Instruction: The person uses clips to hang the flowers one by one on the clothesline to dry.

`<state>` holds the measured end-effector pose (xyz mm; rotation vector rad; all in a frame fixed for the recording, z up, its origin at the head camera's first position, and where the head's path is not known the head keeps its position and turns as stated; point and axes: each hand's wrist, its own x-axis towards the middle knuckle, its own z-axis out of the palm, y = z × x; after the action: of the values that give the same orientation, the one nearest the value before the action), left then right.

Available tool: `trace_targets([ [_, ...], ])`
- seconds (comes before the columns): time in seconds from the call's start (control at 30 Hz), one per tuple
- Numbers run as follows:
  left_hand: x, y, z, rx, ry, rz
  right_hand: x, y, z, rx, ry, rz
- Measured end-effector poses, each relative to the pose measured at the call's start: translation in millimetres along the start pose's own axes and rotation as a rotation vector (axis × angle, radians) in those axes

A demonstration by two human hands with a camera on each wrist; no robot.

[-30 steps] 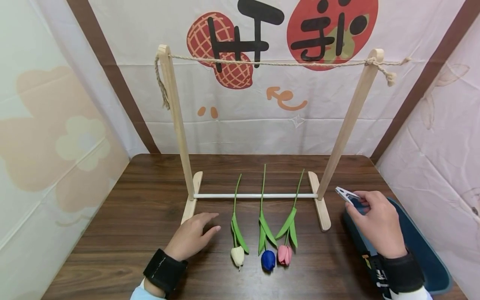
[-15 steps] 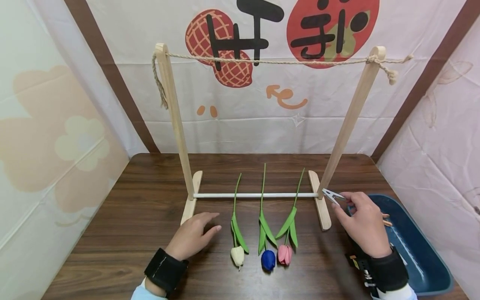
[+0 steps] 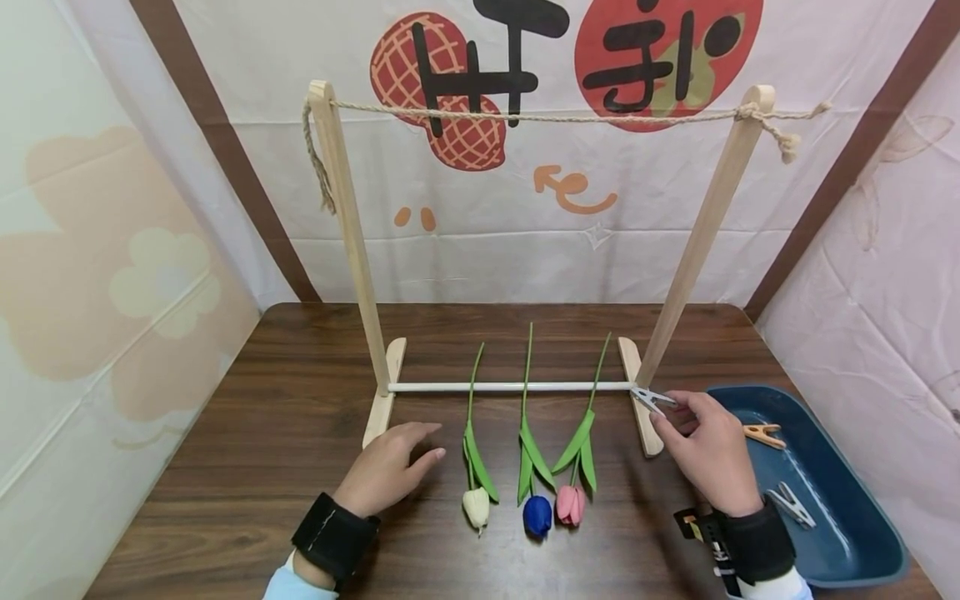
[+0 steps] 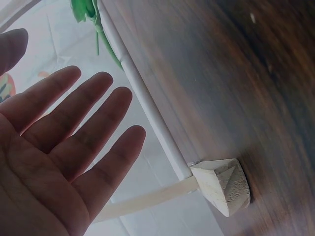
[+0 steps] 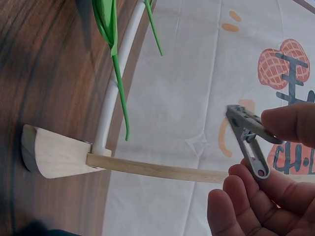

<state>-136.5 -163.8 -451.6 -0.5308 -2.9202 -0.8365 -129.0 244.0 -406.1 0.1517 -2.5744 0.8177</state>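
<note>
One pink-headed, green-stemmed tulip [image 3: 577,442] lay stem forward to the left of the nearer right-hand grip [image 3: 708,450], which pinched a grey, V-shaped clothespin [image 3: 654,396], its tip leftward.

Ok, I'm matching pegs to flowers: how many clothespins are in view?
3: a grey clothespin pinched in the right hand; an orange clothespin and a pale clothespin in the blue tray. The tray is partly covered, so more may be hidden.
</note>
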Motion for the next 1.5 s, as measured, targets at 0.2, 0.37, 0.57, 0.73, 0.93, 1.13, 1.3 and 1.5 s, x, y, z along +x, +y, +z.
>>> trace_targets([
  [0.2,-0.1,2.8,0.9,-0.005,-0.015,-0.011,-3,1,8,0.029,-0.019,0.057],
  [0.37,0.0,4.8,1.3,-0.006,-0.027,-0.015,-7,4,15,0.064,-0.005,0.102],
  [0.57,-0.8,6.6,1.2,-0.005,-0.024,-0.021,-11,10,20,0.159,0.018,0.123],
  [0.73,-0.4,6.3,2.8,0.002,-0.027,-0.019,-14,18,27,0.218,0.040,0.163],
  [0.93,2.6,8.5,1.5,0.006,-0.034,0.005,-18,25,35,0.235,0.073,0.180],
  [1.13,8.3,14.1,-2.9,0.004,-0.039,0.053,-17,25,37,0.244,0.109,0.190],
  [1.3,17.4,21.8,-4.4,0.021,-0.036,0.119,-14,25,36,0.250,0.123,0.213],
  [1.5,33.5,36.6,-5.8,0.039,-0.052,0.218,-14,25,35,0.253,0.130,0.224],
])
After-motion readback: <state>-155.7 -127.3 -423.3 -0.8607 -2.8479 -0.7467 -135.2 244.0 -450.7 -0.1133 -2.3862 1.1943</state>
